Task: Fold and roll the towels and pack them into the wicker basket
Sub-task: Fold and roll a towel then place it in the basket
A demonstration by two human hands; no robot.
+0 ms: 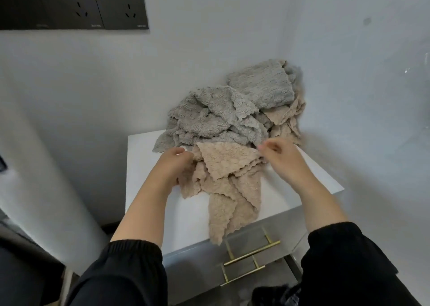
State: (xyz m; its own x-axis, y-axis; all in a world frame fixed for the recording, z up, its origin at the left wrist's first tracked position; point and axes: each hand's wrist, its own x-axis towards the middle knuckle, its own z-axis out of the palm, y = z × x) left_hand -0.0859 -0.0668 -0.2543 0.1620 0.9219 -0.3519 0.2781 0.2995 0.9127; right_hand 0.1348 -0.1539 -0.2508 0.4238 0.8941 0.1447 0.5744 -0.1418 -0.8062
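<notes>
Fingers (pixel 186 159) of the left hand (pixel 174 166) curl into the left edge of a beige towel (pixel 223 166) and bunch the cloth. The right hand (pixel 285 160) has its fingertips drawn together at the towel's opposite corner and appears to pinch it, though blur softens that grip. Holding two edges apart like this looks meant to draw the towel clear of the heap and spread it flat, the first step before any fold. The towel lies crumpled in the middle of the cabinet (pixel 142 170) top, with one turned-over triangle uppermost. A tail of it hangs over the cabinet's front edge, above the brass handles (pixel 252 251). At the back of the cabinet top, against the wall corner, a pile (pixel 221 119) of grey towels with more beige ones beneath sits unfolded, touching the held towel's far edge. No basket is in view and nothing is rolled, so packing seems far off. Black sleeves (pixel 121 275) are pushed up both forearms, likely to keep the cuffs off the cloth. Dark sockets (pixel 74 5) sit on the wall high above the cabinet's left side.
</notes>
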